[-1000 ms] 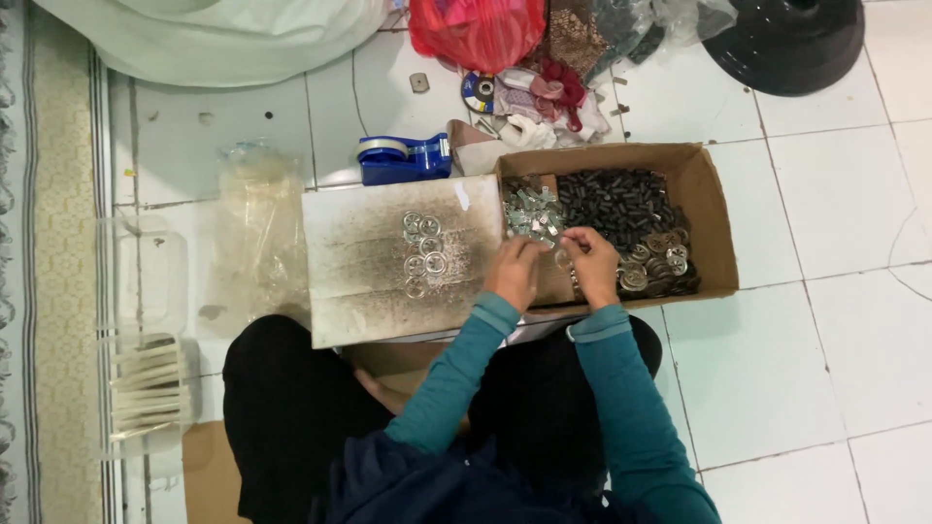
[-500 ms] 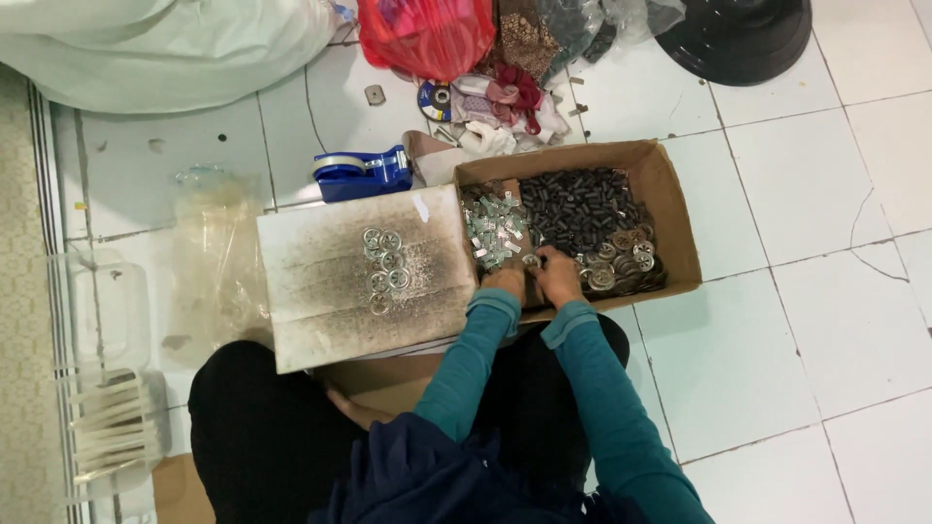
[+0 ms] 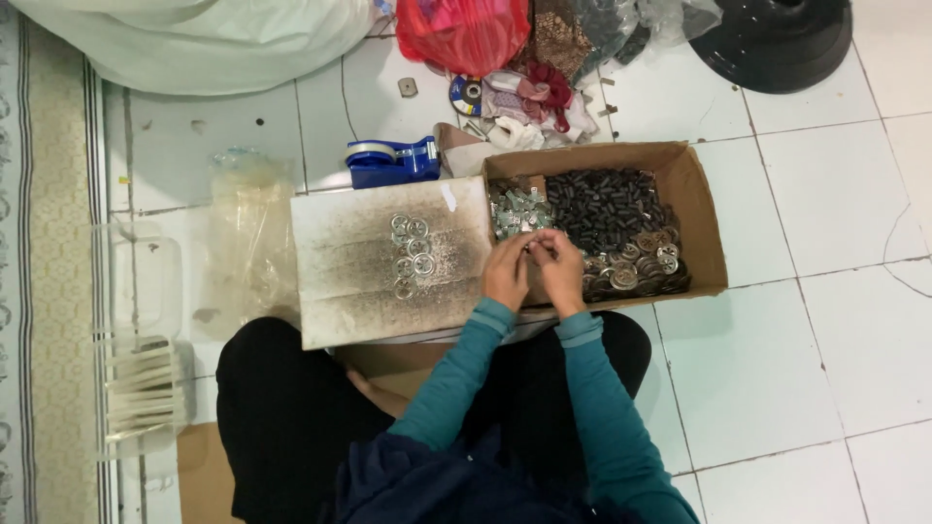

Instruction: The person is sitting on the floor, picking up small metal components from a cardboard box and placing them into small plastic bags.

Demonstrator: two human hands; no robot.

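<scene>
My left hand and my right hand are together at the near edge of an open cardboard box, fingertips pinched on a small metal part I cannot make out clearly. The box holds small silver clips, dark cylindrical pieces and round metal washers. To the left lies a stained flat board with a cluster of metal rings on it. Both sleeves are teal.
A blue tape dispenser sits behind the board. Clear plastic bags lie at the left, a red bag and cloth clutter at the top, a black round object top right. White tiled floor surrounds the box.
The view has shifted slightly. My hands have drawn together from over the box contents toward its near edge, now pinching something small between them.
</scene>
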